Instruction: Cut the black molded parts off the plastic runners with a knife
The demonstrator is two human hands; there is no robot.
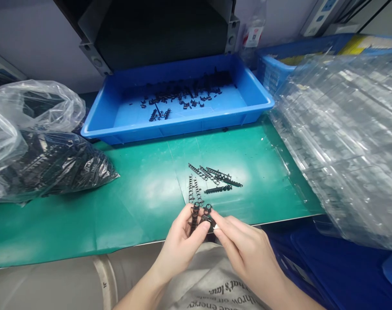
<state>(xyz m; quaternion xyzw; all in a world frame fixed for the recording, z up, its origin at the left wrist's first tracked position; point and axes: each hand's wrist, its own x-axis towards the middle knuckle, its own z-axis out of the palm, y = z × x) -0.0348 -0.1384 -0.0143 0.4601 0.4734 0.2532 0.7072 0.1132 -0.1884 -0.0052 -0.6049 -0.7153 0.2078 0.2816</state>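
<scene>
Close to the table's front edge, my left hand (180, 246) is closed around black plastic strips (194, 217) with ring-shaped ends. My right hand (244, 243) meets it from the right, thumb and fingertips pinched on a black plastic piece (208, 211) that has a ring at its top. Something small and white shows at the right fingertips; I cannot make out what it is. Just beyond my hands, several loose black plastic strips (218, 175) with toothed edges and ring ends lie on the green tabletop (144, 185).
A blue tray (183, 125) holding scattered small black parts stands at the back, under a dark machine chute (163, 38). On the left is a clear bag (63, 159) of black parts. Stacked clear plastic trays (347, 142) and a blue basket (273, 71) occupy the right, near a bottle (253, 34).
</scene>
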